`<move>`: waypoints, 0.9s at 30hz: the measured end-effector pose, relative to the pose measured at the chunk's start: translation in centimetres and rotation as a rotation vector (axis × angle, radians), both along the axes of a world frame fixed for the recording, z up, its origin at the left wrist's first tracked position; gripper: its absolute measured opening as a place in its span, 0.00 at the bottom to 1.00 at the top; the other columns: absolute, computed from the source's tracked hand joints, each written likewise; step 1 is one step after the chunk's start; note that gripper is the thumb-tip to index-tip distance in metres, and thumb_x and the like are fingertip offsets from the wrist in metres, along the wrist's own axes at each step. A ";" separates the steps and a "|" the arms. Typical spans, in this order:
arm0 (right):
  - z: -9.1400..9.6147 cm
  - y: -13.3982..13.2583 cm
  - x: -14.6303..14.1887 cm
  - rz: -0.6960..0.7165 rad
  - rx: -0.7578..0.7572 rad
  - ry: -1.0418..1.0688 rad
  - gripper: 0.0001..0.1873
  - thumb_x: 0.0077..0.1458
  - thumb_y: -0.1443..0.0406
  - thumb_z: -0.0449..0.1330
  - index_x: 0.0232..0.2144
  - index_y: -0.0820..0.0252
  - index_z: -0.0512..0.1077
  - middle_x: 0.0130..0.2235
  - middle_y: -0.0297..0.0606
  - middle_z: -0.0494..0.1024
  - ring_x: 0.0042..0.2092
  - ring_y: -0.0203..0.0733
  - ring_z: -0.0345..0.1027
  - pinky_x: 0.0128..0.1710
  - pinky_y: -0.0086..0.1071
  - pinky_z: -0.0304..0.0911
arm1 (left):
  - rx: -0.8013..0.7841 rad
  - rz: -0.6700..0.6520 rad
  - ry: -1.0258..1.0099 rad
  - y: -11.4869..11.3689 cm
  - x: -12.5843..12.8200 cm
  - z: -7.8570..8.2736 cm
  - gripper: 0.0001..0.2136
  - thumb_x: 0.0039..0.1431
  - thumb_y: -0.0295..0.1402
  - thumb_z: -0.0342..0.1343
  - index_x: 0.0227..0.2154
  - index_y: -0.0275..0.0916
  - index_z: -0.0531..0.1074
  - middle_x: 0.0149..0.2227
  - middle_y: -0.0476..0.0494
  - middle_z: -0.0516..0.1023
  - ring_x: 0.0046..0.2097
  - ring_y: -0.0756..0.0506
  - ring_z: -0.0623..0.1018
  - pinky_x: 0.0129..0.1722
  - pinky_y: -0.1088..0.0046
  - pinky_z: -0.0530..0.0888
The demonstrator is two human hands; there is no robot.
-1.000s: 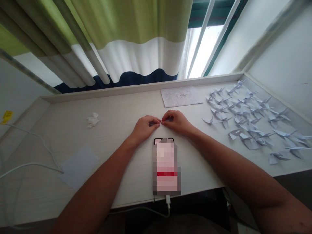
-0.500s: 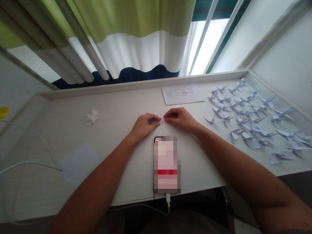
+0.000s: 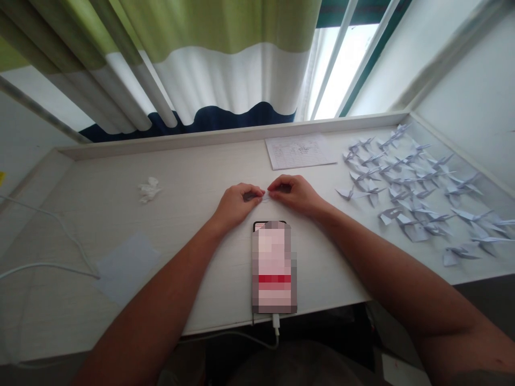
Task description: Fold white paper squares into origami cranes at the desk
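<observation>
A small piece of folded white paper (image 3: 266, 197) is pinched between my two hands near the middle of the desk, mostly covered by the fingers. My left hand (image 3: 240, 203) grips it from the left with thumb and forefinger closed. From the right, my right hand (image 3: 294, 193) pinches it, its fingertips almost touching those of the left. Just below the hands lies a phone (image 3: 274, 268), its screen blurred out. Several folded paper cranes (image 3: 410, 182) are spread over the right side of the desk.
Behind the hands lies a printed sheet (image 3: 300, 151). A crumpled tissue (image 3: 149, 190) and a blank square of paper (image 3: 127, 268) are on the left, beside a white cable (image 3: 52, 265). A charging plug (image 3: 276, 321) enters the phone at the desk's front edge. A raised rim (image 3: 181, 140) borders the back.
My fingertips have drawn slightly closer together, and less of the paper shows between them. The whole view has shifted a little; the things on the desk stay in place.
</observation>
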State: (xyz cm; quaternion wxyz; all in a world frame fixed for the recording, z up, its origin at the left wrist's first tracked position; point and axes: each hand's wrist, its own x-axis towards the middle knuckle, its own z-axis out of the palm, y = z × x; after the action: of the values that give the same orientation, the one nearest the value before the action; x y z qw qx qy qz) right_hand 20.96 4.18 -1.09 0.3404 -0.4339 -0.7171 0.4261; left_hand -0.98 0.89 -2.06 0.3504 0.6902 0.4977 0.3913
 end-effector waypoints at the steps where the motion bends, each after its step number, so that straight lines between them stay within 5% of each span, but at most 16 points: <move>1: 0.0 0.0 0.0 0.000 0.006 -0.012 0.06 0.54 0.63 0.69 0.33 0.59 0.84 0.37 0.41 0.86 0.39 0.47 0.78 0.43 0.38 0.72 | -0.003 0.002 0.001 0.0 0.0 0.0 0.04 0.58 0.28 0.65 0.34 0.42 0.84 0.44 0.42 0.88 0.48 0.39 0.86 0.57 0.56 0.81; 8: -0.2 0.3 -0.3 0.032 0.129 -0.134 0.07 0.53 0.71 0.67 0.35 0.59 0.84 0.40 0.40 0.85 0.41 0.44 0.78 0.46 0.37 0.72 | -0.053 -0.010 0.009 -0.1 0.1 0.5 0.06 0.59 0.29 0.63 0.37 0.40 0.84 0.45 0.41 0.88 0.48 0.40 0.86 0.58 0.58 0.80; 19: 0.2 0.5 -0.2 0.055 0.035 -0.126 0.12 0.53 0.76 0.65 0.37 0.60 0.84 0.40 0.40 0.87 0.42 0.44 0.80 0.47 0.36 0.74 | -0.105 -0.058 0.067 -0.1 -0.1 1.6 0.13 0.57 0.23 0.59 0.43 0.39 0.83 0.49 0.42 0.87 0.52 0.41 0.84 0.61 0.59 0.77; 27: -0.4 0.6 -0.1 0.071 0.122 -0.146 0.12 0.54 0.74 0.65 0.37 0.59 0.85 0.41 0.41 0.86 0.43 0.45 0.78 0.48 0.37 0.73 | -0.066 -0.031 0.037 0.0 -0.7 1.0 0.15 0.62 0.24 0.51 0.41 0.39 0.84 0.46 0.43 0.88 0.51 0.42 0.84 0.60 0.59 0.77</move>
State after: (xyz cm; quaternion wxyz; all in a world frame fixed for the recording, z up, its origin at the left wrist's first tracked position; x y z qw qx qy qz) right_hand 20.88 4.82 -1.45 0.2976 -0.4165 -0.7796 0.3608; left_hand -1.71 0.87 -1.02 0.3695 0.6931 0.5060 0.3563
